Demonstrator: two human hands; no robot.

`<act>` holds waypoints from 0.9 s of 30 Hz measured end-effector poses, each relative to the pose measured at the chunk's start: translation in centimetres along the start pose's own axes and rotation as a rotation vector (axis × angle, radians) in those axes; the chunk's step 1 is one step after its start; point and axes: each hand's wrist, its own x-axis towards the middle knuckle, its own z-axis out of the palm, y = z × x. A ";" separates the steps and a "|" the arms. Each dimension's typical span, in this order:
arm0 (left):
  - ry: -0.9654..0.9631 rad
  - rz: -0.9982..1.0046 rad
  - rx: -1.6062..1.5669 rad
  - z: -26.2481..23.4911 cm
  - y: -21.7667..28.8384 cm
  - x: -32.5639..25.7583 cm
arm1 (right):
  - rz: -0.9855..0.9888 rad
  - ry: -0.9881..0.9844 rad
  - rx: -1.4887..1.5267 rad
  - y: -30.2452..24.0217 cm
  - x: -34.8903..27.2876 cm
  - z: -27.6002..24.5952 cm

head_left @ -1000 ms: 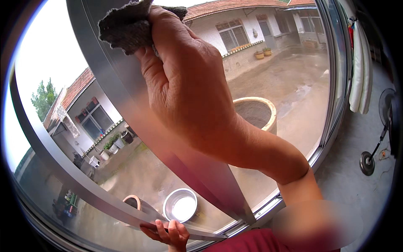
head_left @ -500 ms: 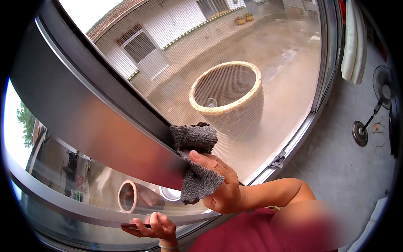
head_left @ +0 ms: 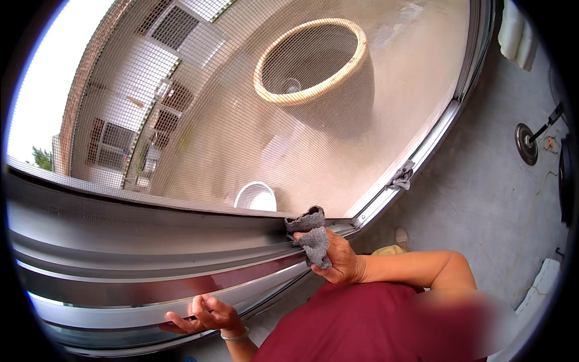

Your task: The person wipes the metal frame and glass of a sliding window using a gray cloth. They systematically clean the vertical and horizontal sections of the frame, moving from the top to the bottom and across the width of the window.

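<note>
My right hand (head_left: 342,258) is closed on a grey cloth (head_left: 315,246). It presses the cloth to the lower end of the dark metal frame (head_left: 181,244), beside the mesh screen (head_left: 223,151). The cloth is bunched, with a folded part standing above my fingers. Lower and to the left, my left hand (head_left: 208,315) has its fingers curled at the edge of a paler metal frame (head_left: 114,318). The inner side of that grip is partly hidden.
A metal track (head_left: 422,145) runs along the right, with another crumpled grey cloth (head_left: 401,175) on it. Behind the mesh are a large round vat (head_left: 338,99) and a white basin (head_left: 257,197). A stand fan's round base (head_left: 526,143) rests on the grey floor (head_left: 458,199).
My right hand has slid the cloth slightly right and down the frame's edge. The view has turned, so the frames lie more level and the vat sits higher. My left hand stays at the frame.
</note>
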 end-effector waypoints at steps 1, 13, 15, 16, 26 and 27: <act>-0.005 0.005 0.004 -0.1 0.0 -0.2 | 0.015 -0.012 0.002 0.7 -0.9 -0.4; 0.034 0.079 -0.051 0.5 -0.3 0.4 | 0.913 -0.010 0.174 9.6 -11.8 -3.1; 0.039 0.096 -0.053 0.6 -0.5 0.5 | 1.026 0.056 0.249 11.3 -12.8 -3.3; 0.039 0.110 -0.061 0.5 -0.6 0.7 | 1.026 0.132 0.315 11.5 -13.1 -3.1; -0.030 0.029 0.000 0.1 -1.4 -0.4 | 0.809 -0.098 0.156 5.1 -6.7 -4.0; -0.048 0.065 0.073 -0.1 -1.4 -0.1 | 0.621 -0.075 0.207 4.2 -5.8 -3.4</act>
